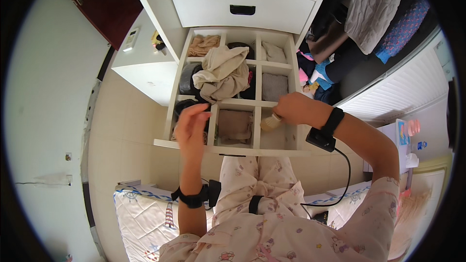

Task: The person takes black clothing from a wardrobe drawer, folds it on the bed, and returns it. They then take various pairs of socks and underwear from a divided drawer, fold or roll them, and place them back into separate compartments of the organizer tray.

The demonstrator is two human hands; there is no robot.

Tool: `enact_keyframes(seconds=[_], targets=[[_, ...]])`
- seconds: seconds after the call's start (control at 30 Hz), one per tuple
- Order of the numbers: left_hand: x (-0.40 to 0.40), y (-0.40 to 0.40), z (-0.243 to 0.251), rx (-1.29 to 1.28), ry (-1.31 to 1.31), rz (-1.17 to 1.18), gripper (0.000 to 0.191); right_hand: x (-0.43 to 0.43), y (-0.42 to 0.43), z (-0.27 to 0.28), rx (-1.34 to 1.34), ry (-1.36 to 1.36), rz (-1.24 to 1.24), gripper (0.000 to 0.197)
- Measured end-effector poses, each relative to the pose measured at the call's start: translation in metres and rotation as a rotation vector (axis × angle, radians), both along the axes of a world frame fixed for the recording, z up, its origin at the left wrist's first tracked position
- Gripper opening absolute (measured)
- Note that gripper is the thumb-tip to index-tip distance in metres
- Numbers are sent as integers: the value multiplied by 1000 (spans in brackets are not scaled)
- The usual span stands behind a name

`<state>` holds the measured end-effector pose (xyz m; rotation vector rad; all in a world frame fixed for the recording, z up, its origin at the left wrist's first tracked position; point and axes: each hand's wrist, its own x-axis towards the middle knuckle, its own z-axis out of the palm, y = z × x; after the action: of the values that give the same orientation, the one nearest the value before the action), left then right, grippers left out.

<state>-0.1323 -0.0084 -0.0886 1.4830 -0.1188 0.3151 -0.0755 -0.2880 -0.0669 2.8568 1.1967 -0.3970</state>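
An open white drawer [276, 152] divided into several compartments lies before me. My right hand [296, 109] is closed on a small light-coloured brush [271, 122], held over the front right compartment. My left hand [191, 125] hovers over the front left compartment, fingers loosely bent and slightly blurred, with nothing seen in it. A crumpled beige cloth [224, 72] lies over the middle compartments and their dividers. Folded brownish cloth [235, 125] sits in the front middle compartment, striped folded cloth [275, 86] in the middle right one. Dark items partly show in the left compartments.
Above is a closed drawer [204, 7] with a black handle. Clothes [375, 11] hang at the right beside a pile of coloured garments [322, 76]. A remote control [131, 39] lies on the white cabinet at the left. A quilted bed cover [145, 222] is behind my legs.
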Motion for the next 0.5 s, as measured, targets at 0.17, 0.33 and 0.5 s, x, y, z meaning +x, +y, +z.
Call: enact_keyframes(seconds=[0.17,0.33,0.5], targets=[[-14,61,18,573,31,325,19,-6,2,0,-232,-51,124,8],[-19,74,11,1319,135,227,33,-4,10,-12,-225,-127,125,8],[0,79,14,1559,130,117,31,-2,11,-17,-138,-226,235,11]])
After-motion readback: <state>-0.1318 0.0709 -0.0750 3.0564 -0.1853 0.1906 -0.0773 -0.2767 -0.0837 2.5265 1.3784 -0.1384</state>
